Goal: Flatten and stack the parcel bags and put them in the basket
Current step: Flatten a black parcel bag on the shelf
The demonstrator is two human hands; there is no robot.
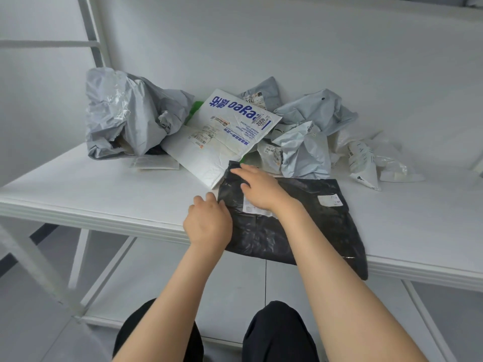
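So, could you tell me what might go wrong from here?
The black bag overhangs the table's front edge, so it might slide off while the right hand presses it and the left hand holds its left edge. The white mailer touches the bag's far corner, so smoothing outward could shove it into the crumpled grey bags.

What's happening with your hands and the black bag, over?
Right hand flat, pressing black bag. Left hand grips its left edge. Crumpled bags piled behind, not in the way.
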